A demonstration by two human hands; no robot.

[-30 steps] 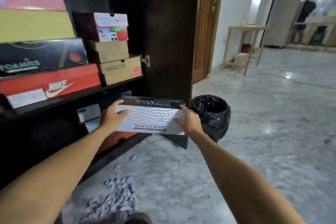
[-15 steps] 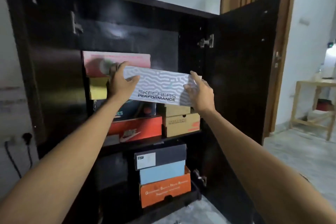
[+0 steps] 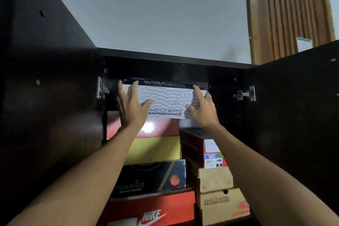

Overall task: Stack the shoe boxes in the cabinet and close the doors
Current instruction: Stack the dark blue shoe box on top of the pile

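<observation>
Cabinet (image 3: 176, 58) top: both hands (image 3: 133, 108) on Skechers box (image 3: 165, 101)

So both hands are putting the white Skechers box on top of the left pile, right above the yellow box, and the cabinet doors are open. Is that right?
Nearly. In the head view the left hand and right hand do set the white Skechers box on the left pile with the doors open, but the box right under it is the red box; the yellow box lies one lower.
</observation>
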